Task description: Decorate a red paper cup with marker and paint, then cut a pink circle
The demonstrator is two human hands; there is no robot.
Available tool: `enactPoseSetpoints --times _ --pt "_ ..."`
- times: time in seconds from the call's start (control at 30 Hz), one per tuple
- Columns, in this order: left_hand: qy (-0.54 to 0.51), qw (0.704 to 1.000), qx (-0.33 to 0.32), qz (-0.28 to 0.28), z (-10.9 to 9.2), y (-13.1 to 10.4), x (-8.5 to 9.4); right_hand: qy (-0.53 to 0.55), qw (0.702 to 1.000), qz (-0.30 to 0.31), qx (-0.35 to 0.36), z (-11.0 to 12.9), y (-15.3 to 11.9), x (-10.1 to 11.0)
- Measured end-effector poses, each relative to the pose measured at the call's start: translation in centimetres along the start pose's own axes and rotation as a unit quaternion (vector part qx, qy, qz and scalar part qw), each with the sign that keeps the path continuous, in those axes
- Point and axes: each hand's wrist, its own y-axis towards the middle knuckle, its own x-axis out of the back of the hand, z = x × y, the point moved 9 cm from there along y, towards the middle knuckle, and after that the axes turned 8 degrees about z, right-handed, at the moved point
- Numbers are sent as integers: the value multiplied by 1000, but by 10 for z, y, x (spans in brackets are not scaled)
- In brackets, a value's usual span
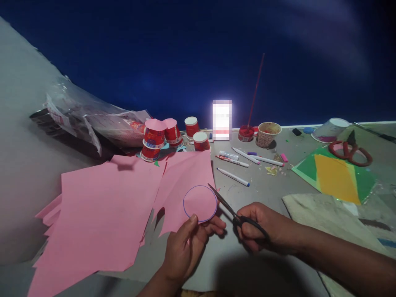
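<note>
My left hand pinches the lower edge of a pink paper sheet, its thumb on top and its fingers underneath. A blue circle outline is drawn on this sheet just above the thumb. In my right hand is a pair of scissors with black handles, fingers wrapped round the loops. The blades point up and left, at the right edge of the sheet beside the circle. Part of the sheet's lower right edge is cut along the circle.
Pink sheets lie at the left. Red cups stand behind, near a glowing, blurred screen. Markers lie mid-table. Red-handled scissors rest on green and yellow paper at the right, above a cloth.
</note>
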Motion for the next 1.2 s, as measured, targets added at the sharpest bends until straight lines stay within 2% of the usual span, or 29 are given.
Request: enactPoseSetpoints --times 0.63,0.93,1.0,1.07,1.13,1.2 --pt "24 999 24 29 7 -3 1 6 1000 12 11 5 -2 -3" --pt "32 999 22 9 5 -5 6 -7 1000 -1 -6 6 -2 -3" --pt "26 999 9 -38 3 -8 15 -18 1000 -3 -6 5 -2 -1" --pt "7 990 -16 -139 -1 -15 33 -26 1000 0 -4 2 -2 0" --pt "-10 965 -34 -258 -6 -27 50 -30 1000 4 -6 -1 -1 0" --pt "-1 942 -36 -332 -11 -36 56 -33 999 5 -12 -3 -1 -1"
